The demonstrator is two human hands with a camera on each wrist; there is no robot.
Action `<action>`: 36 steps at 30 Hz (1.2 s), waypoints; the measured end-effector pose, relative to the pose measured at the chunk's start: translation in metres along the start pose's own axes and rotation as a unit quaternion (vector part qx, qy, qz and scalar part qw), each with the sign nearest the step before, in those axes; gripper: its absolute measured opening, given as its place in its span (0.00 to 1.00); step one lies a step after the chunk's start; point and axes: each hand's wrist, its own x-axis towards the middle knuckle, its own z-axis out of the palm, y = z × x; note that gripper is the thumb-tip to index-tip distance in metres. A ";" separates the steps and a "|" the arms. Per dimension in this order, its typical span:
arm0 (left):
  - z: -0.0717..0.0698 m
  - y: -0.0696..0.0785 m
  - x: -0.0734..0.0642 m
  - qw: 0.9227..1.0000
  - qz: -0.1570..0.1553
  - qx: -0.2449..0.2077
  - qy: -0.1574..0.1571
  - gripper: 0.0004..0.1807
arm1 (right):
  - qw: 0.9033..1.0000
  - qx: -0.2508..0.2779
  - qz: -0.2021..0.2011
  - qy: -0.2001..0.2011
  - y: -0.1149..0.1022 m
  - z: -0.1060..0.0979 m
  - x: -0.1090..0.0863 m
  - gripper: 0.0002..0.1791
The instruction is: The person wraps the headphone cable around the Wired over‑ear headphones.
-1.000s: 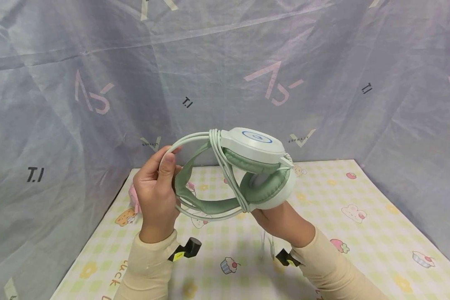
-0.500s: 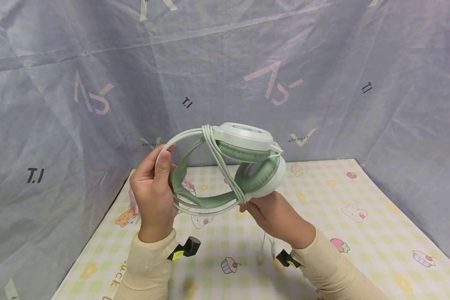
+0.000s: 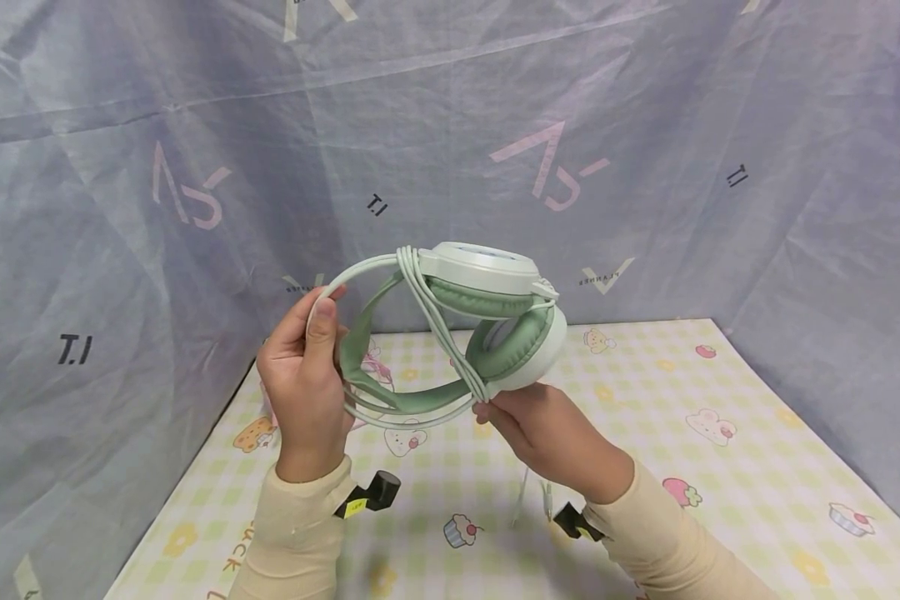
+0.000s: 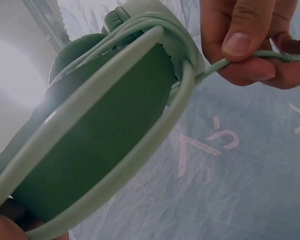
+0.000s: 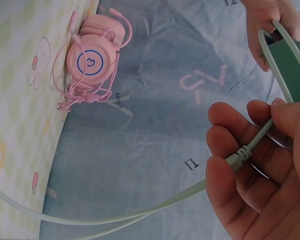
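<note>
Pale green headphones (image 3: 483, 268) are held up over the table, ear cups to the right. My left hand (image 3: 303, 387) grips the headband (image 4: 95, 120) at its top, thumb toward me. Several turns of the cable (image 3: 440, 327) wrap across the band beside the cups. Below the lower ear cup, my right hand (image 3: 562, 437) pinches the loose part of that cable between thumb and forefinger, as the left wrist view shows. In the right wrist view, the cable's split joint (image 5: 238, 157) lies against the other fingers, and two thin leads run on from it. A plug (image 3: 548, 502) dangles under the right hand.
Pink headphones (image 5: 92, 60) with a tangled cable rest at the table's far left, mostly hidden behind my left hand in the head view. A checked tablecloth (image 3: 645, 392) covers the table. Grey cloth (image 3: 450, 142) hangs around the back and sides.
The green headphones have shifted a little left and up, and the top ear cup has tilted away. My right hand has come out from behind the lower cup, its fingers on the cable showing more.
</note>
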 end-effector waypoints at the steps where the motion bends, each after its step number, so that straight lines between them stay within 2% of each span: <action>1: 0.000 0.000 0.000 1.000 -0.001 -0.001 0.000 0.13 | 1.000 -0.001 -0.003 0.002 -0.001 0.000 0.000 0.08; 8: 0.001 -0.001 -0.001 1.000 -0.011 -0.016 -0.004 0.14 | 1.000 -0.010 -0.010 0.006 -0.005 0.002 0.002 0.06; 11: 0.001 -0.002 -0.002 1.000 -0.019 -0.022 -0.008 0.14 | 1.000 -0.024 -0.019 -0.002 -0.007 0.002 0.002 0.02; 13: 0.001 -0.002 -0.002 1.000 -0.019 -0.017 -0.011 0.14 | 0.999 -0.038 -0.024 -0.007 -0.007 0.001 0.002 0.04; 23: -0.001 -0.004 0.000 1.000 -0.003 0.023 -0.001 0.13 | 0.996 -0.086 -0.027 -0.004 -0.012 -0.010 0.001 0.02; 30: -0.008 -0.006 0.005 0.996 0.013 0.088 0.015 0.13 | 0.988 -0.144 -0.019 -0.046 -0.016 -0.011 0.000 0.03; 33: -0.013 -0.008 0.009 0.994 0.016 0.102 0.030 0.14 | 0.988 -0.147 -0.017 -0.055 -0.016 -0.010 -0.001 0.04; 36: -0.017 -0.012 0.014 0.995 0.005 0.093 0.042 0.14 | 0.989 -0.137 -0.020 -0.053 -0.017 -0.010 -0.002 0.05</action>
